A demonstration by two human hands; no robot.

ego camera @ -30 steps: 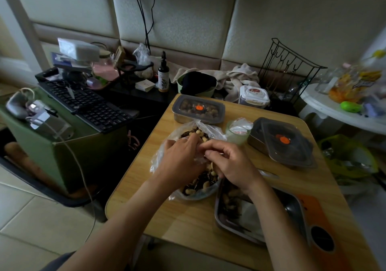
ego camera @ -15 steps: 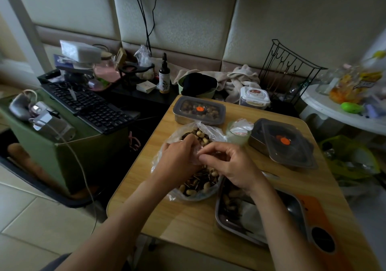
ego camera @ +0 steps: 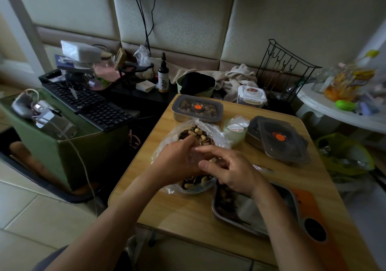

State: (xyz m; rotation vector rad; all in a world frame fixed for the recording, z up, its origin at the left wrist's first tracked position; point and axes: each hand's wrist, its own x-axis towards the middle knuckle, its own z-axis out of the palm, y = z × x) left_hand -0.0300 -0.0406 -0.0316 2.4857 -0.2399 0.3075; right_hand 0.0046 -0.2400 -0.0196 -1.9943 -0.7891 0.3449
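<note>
Peanut [ego camera: 212, 160], small and pale, pinched between curled fingers of the left hand [ego camera: 181, 162] and right hand [ego camera: 231, 173], just above a crinkled clear plastic bag [ego camera: 214, 131] of nuts and dark shells on the smooth wooden worktop [ego camera: 188, 212].

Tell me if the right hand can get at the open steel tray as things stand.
Probably yes. The right hand, seemingly pinching a nut, hovers over the bag beside the tray, which lies uncovered under its wrist; nothing stands between.
</note>
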